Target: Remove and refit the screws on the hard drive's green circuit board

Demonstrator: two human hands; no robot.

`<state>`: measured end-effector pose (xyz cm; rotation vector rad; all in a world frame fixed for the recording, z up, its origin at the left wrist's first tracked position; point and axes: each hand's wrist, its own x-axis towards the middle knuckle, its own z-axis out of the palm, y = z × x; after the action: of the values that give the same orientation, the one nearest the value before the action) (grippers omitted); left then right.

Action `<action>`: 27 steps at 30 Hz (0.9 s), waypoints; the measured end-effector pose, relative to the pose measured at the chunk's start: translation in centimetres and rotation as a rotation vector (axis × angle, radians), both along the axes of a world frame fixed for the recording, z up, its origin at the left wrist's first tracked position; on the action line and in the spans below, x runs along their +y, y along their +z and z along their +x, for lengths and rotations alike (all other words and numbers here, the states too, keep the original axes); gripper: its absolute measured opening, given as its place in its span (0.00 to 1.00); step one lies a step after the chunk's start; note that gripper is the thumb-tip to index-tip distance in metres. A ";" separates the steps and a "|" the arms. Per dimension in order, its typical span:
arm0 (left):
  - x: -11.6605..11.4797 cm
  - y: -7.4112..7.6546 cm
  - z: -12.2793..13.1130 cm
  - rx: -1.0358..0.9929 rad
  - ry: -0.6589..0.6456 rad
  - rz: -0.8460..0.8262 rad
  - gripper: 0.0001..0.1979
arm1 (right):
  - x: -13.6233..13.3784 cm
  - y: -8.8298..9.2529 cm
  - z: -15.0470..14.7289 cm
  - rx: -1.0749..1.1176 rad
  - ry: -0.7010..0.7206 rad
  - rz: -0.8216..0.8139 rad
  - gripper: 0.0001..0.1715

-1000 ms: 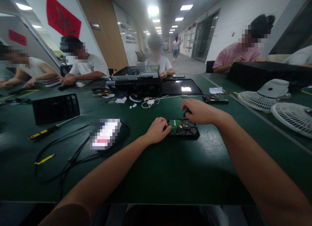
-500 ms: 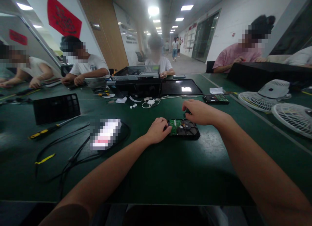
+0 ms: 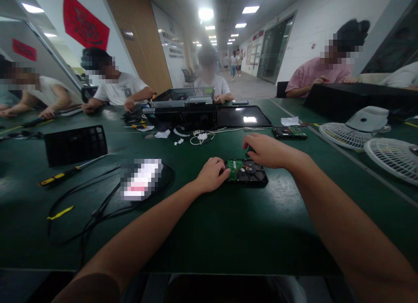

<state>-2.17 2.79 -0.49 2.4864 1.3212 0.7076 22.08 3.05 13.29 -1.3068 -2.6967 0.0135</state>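
A black hard drive lies flat on the green table with its green circuit board up. My left hand grips the drive's left end, fingers curled against it. My right hand hovers over the drive's far right corner with its fingers closed around a small dark tool whose tip points down at the drive; most of the tool is hidden by the hand.
A black grille panel, a yellow-handled screwdriver and black cables lie to the left. An open computer case stands beyond, with a second drive and white fan grilles to the right. Other people sit around the table.
My hands have barely moved; the right hand shifted slightly on its tool. The person at the far left has reached an arm toward the case.
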 end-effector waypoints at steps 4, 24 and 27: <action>0.1 0.0 0.0 0.000 0.000 -0.008 0.14 | 0.2 0.0 0.0 -0.025 -0.048 0.027 0.09; 0.1 -0.2 0.0 0.000 -0.009 0.019 0.14 | 0.1 -0.4 -0.5 0.053 -0.016 0.049 0.14; 0.2 -0.3 0.1 -0.005 0.000 0.014 0.14 | 0.0 -0.4 -0.7 0.046 -0.030 0.060 0.14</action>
<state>-2.11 2.97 -0.78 2.4934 1.3188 0.7250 21.40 3.05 12.94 -1.3128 -2.6178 -0.0392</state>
